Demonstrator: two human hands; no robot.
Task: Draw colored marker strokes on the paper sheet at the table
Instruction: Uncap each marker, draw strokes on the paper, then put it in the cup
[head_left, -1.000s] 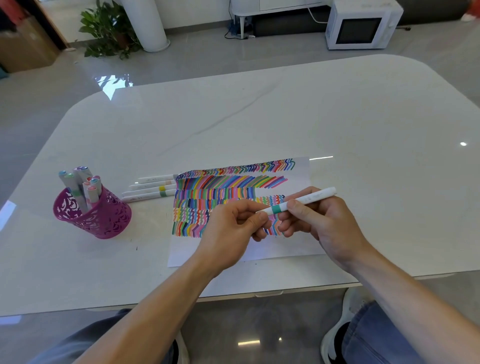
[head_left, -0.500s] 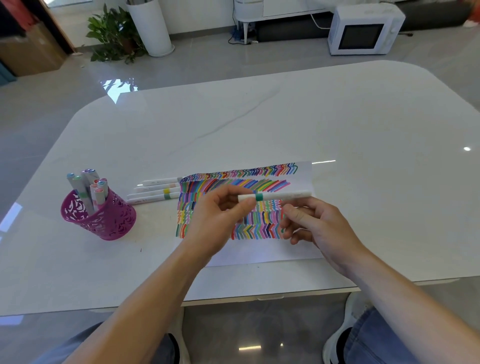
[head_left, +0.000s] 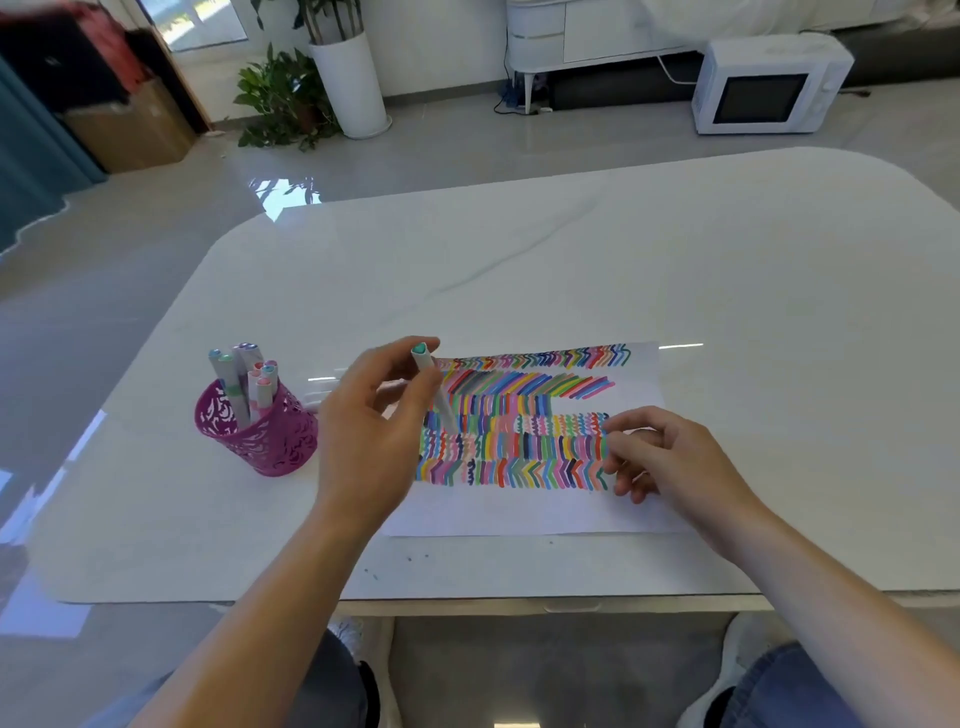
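Pinching a marker (head_left: 425, 364) near its upper end, the left hand (head_left: 371, 421) has thumb and fingers closed on the barrel. The teal end points up and the blurred lower end hangs over the left part of the paper sheet (head_left: 519, 512), which lies at the middle of the frame. The right hand (head_left: 670, 457) rests on the sheet's right side, fingers loosely curled and fingertips on the paper; nothing shows in it. Whether the lower tip is capped I cannot tell.

As I judge it, the marker is being readied either for a stroke or for putting away. To draw well, the grip should slide down toward the tip, the cap should be checked off, and the right hand should press flat so the sheet does not slip on the glossy table (head_left: 727, 270). Bare paper lies mainly along the lower edge and at the right end of the middle bands.

Counted:
- one sheet with about six bands of strokes
- one marker in hand
- one pink cup (head_left: 270, 447) at centre left
- about six standing markers (head_left: 244, 374) in the cup
- loose markers (head_left: 322, 387) just behind the left hand, too hidden to count
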